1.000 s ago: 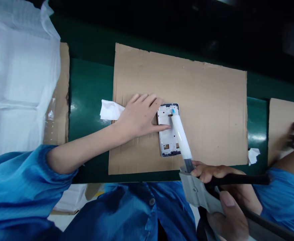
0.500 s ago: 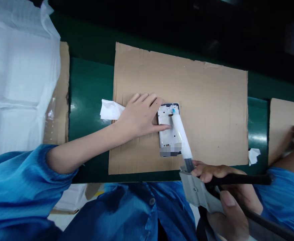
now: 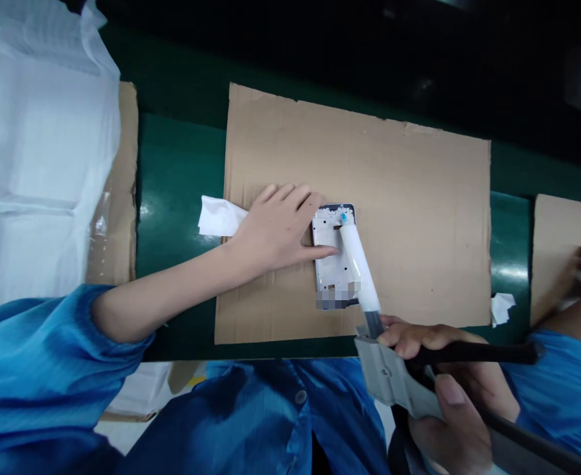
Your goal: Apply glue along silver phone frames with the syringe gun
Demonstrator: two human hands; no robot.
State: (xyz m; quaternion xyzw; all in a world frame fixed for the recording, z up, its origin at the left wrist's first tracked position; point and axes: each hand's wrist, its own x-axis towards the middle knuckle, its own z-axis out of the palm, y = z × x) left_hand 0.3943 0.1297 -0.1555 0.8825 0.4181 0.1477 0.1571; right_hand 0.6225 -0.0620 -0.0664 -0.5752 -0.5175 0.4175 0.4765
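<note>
Phone frame [image 3: 331, 254], just one, lies on a cardboard sheet [image 3: 409, 198] under the spread left hand [image 3: 275, 231], its thumb [image 3: 325, 251] across it, while the right hand [image 3: 409, 340] grips one dispensing gun [image 3: 387, 373], whose white syringe [image 3: 358, 267] touches the frame.

We log bright, even indoor light, apparently from above, going by the pale glare spots on the green bench [image 3: 506, 272], with the white sheeting [image 3: 37, 165] nearly washed out and the band beyond the bench [image 3: 290, 26] sunk in near-black shadow. We note a pixelated blur over the lower end of the metal phone frame [image 3: 337, 295]. The cardboard sheet [image 3: 354, 158] stays sharp, with slight wide-angle bending toward the picture edges.
</note>
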